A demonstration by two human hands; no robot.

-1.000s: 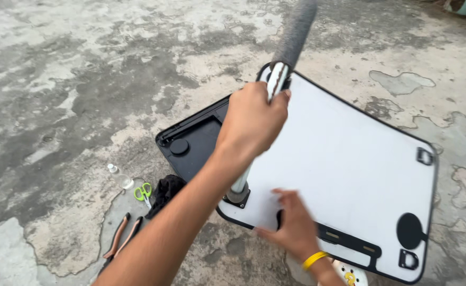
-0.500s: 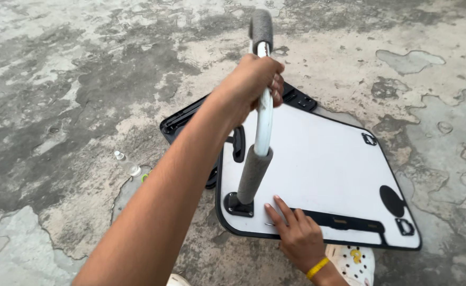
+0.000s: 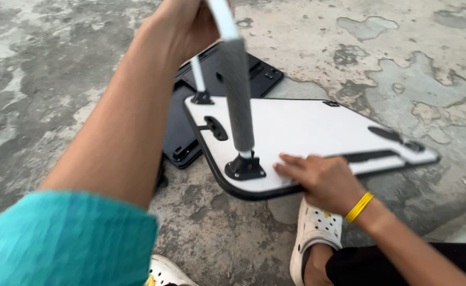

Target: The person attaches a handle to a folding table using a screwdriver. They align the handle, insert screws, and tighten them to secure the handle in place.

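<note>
Now | left hand (image 3: 182,26) gripping table leg (image 3: 238,100) | right hand (image 3: 317,177) flat on white tabletop (image 3: 307,127)

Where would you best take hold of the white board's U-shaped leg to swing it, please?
On the grey padded stretch of the leg, from above, fingers wrapped round it. It stands nearly upright from its black hinge bracket, and the left hand already grips higher up.

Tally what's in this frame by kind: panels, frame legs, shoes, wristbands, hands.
White panel: 1
Black panel: 1
U-shaped leg frame, white tube with grey foam sleeve: 1
White clog shoes: 2
Yellow wristband: 1
Hands: left hand gripping the frame, right hand pressing on the white panel: 2
Total: 8
</note>
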